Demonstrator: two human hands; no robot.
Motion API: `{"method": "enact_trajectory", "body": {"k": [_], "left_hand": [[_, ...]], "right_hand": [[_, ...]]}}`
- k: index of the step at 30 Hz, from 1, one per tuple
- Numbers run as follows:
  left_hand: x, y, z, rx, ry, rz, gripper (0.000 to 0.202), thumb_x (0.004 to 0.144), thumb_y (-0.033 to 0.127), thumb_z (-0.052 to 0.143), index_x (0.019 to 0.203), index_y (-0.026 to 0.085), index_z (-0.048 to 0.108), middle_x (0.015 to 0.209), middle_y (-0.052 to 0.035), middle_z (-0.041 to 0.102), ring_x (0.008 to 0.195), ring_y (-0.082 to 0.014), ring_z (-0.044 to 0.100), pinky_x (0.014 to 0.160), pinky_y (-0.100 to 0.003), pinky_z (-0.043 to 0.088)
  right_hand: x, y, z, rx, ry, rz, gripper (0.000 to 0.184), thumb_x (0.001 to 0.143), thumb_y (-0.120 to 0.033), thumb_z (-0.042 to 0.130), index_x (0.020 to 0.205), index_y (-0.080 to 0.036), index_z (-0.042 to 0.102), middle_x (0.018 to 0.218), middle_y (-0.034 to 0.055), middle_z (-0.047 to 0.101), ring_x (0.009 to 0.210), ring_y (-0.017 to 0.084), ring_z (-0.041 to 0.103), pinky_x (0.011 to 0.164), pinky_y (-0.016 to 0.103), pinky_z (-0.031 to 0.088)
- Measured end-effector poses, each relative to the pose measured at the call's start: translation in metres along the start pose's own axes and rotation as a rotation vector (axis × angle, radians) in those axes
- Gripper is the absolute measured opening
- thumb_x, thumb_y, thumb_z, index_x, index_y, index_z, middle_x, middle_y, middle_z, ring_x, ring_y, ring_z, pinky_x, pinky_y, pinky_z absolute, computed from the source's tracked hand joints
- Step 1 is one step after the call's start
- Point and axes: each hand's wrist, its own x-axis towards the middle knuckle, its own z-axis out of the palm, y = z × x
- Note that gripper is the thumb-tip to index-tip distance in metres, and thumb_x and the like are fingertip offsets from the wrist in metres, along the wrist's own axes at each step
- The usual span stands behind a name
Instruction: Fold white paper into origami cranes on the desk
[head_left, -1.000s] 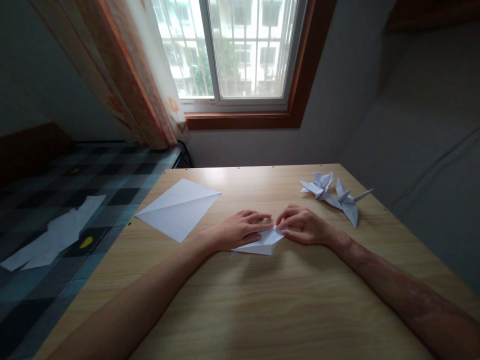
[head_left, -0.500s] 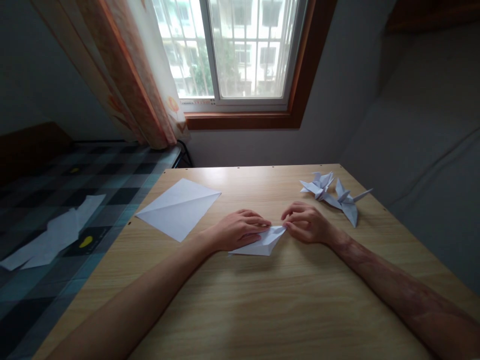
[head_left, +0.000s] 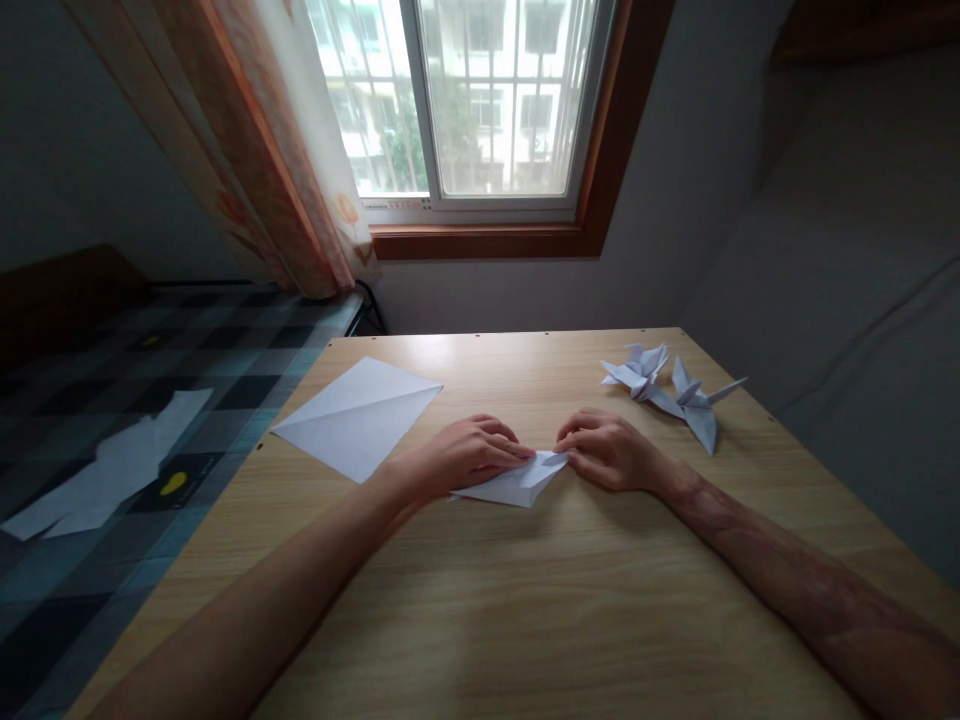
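A partly folded sheet of white paper lies on the wooden table between my hands. My left hand rests on its upper left part, fingers stretched out flat and pressing it down. At the paper's right tip, the thumb and fingers of my right hand pinch the corner. Part of the paper is hidden under my left fingers. Beyond my left hand lies a square white sheet with a crease across it. Folded paper cranes sit past my right hand.
The light wooden table has its far edge near the wall under a window. On the left stands a bed with a checked cover, and white paper strips lie on it. A curtain hangs beside the window.
The folded paper has shifted slightly left. My left hand has slid a little left with it, and my right fingers have closed in on the right tip.
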Motion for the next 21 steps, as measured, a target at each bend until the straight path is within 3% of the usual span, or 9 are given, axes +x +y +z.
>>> {"method": "enact_trajectory", "body": {"k": [4,10,17,21], "left_hand": [[0.002,0.001,-0.005,-0.066,-0.02,-0.046,0.036,0.115,0.025,0.057,0.142,0.036,0.079,0.132,-0.0052,0.084,0.112,-0.0226,0.074,0.099,-0.036,0.059],[0.001,-0.002,-0.011,-0.137,-0.068,-0.072,0.036,0.115,0.028,0.056,0.14,0.037,0.08,0.136,-0.006,0.082,0.113,-0.0233,0.074,0.1,-0.037,0.059],[-0.001,-0.007,-0.01,-0.169,-0.067,-0.063,0.036,0.114,0.028,0.057,0.14,0.039,0.08,0.137,-0.0047,0.081,0.113,-0.0228,0.074,0.099,-0.036,0.06],[0.0,-0.004,-0.012,-0.172,-0.051,-0.059,0.035,0.113,0.026,0.059,0.137,0.039,0.082,0.135,-0.0042,0.082,0.112,-0.0225,0.075,0.097,-0.036,0.061]], "right_hand": [[0.0,0.001,0.0,-0.002,-0.031,-0.04,0.023,0.104,-0.022,0.067,0.12,-0.028,0.083,0.113,0.008,0.082,0.094,0.024,0.073,0.083,0.04,0.059],[0.001,0.001,0.002,-0.038,-0.04,-0.078,0.02,0.106,-0.025,0.067,0.114,-0.029,0.085,0.112,0.0071,0.084,0.084,0.023,0.07,0.076,0.04,0.058],[-0.003,0.005,-0.003,-0.025,-0.01,-0.04,0.022,0.106,-0.026,0.065,0.095,-0.028,0.085,0.107,0.0073,0.084,0.081,0.022,0.07,0.075,0.04,0.057],[-0.005,0.008,-0.005,-0.028,0.019,-0.001,0.035,0.108,-0.031,0.063,0.077,-0.025,0.077,0.1,0.0082,0.083,0.079,0.023,0.07,0.08,0.042,0.058]]}}
